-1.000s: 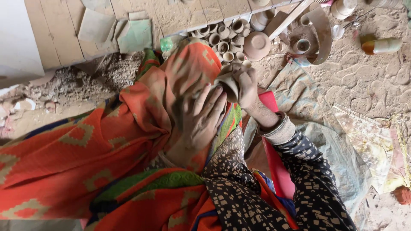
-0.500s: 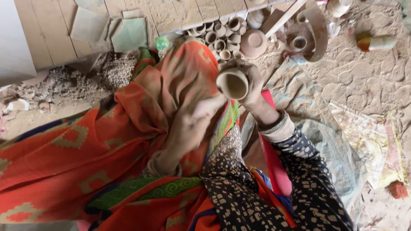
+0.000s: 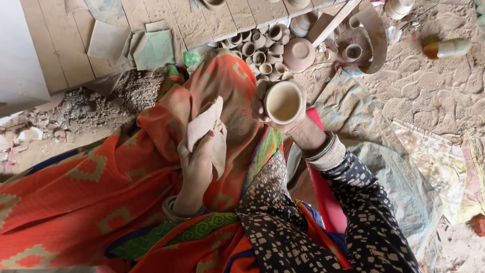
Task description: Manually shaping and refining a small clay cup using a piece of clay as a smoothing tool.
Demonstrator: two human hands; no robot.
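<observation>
Right hand (image 3: 275, 108): fingers (image 3: 258, 101) wrapped around small unfired clay cup (image 3: 283, 102), gripping it from behind and below, open mouth tilted up toward camera, pale inside. Cup held above lap, clear of the ground. Left hand (image 3: 198, 156): fingers (image 3: 221, 132) closed on a clay-smeared rag (image 3: 203, 124), folded end sticking up past the fingertips. Rag just left of the cup-holding fingers, near but apart. Beneath both sets of fingers, orange patterned cloth (image 3: 101, 187) over the lap. Beyond the right fingers, a heap of small clay cups (image 3: 260, 48) on the dirt floor against a wooden board (image 3: 202, 23). Further right of those fingers, clay lid (image 3: 299, 54), curved clay-caked tray (image 3: 371, 38), plastic bottle (image 3: 447, 48) lying flat.
</observation>
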